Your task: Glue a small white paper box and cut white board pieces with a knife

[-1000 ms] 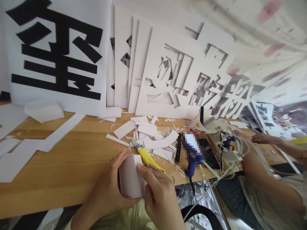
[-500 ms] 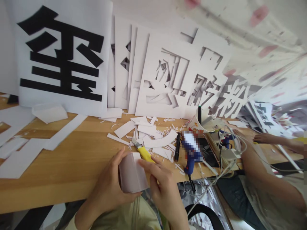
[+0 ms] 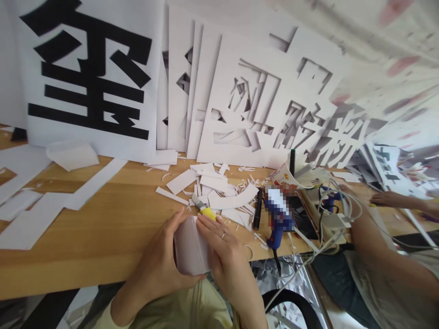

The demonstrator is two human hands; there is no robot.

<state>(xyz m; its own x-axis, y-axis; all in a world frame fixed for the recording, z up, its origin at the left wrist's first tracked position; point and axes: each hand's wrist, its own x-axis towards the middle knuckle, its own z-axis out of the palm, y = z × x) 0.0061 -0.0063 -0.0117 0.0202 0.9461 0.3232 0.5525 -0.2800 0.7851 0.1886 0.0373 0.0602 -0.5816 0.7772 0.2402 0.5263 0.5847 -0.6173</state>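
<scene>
A small white box-like piece of foam board (image 3: 192, 246) with a crease down its face is held just over my lap, at the table's front edge. My left hand (image 3: 164, 256) wraps round its left side, thumb below and fingers above. On the right side, my right hand (image 3: 224, 256) is pressed along the piece, fingers together across its upper edge; a ring shows on one finger. Just beyond those fingers lies a yellow utility knife (image 3: 207, 213) on the table, its rear part hidden behind my hand.
White offcuts (image 3: 233, 198) litter the wooden table (image 3: 113, 228). A blue glue gun (image 3: 276, 237), a black marker (image 3: 257, 208) and tangled cables stand at right. Cut-out character boards (image 3: 236, 100) lean at the back. A co-worker's arm (image 3: 377, 237) rests farther right.
My right hand has gone from a pointing index finger on the crease to several fingers laid together over the piece's right side. The view has shifted slightly.
</scene>
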